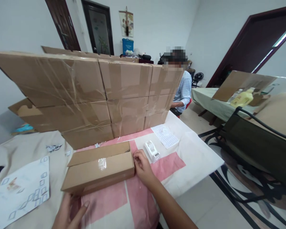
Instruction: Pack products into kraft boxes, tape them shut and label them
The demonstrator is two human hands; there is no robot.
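Note:
A long flat cardboard box [98,170] lies on the table in front of me, a strip of clear tape on its top seam. My right hand [142,167] rests at the box's right end, fingers curled against the end flap. My left hand [68,213] is at the box's near left corner, thumb out and fingers spread against the underside edge. A white tape dispenser [152,151] stands just right of my right hand.
A wall of taped cardboard boxes [105,92] stands behind the flat box. A sheet of white labels [165,135] lies by the dispenser, a printed sheet [21,189] at left. A person sits behind the stack. The table edge [205,171] runs at right; a dark chair [257,146] stands beyond.

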